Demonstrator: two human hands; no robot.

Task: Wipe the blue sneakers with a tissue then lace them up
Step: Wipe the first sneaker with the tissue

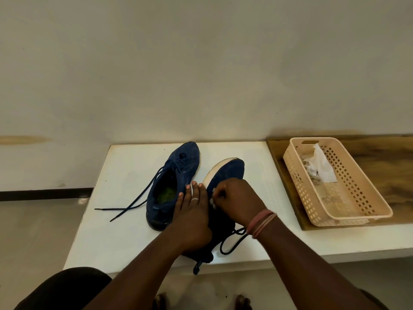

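R hand (232, 195) pinched tissue wad (212, 199) on right sneaker (225, 173), toe pointing away. L hand (192, 211), fingers straight, steadied it. Other sneaker (172, 182) just left.

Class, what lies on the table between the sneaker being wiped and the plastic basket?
Bare white table between that sneaker and the basket, in the head view.

Navy sneakers (178, 175), perforated beige basket (335, 182)

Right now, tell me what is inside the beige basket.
The beige perforated basket on the wooden tray holds crumpled white tissue toward its far end; its near end looks bare. Whatever lies beneath the tissue is covered.
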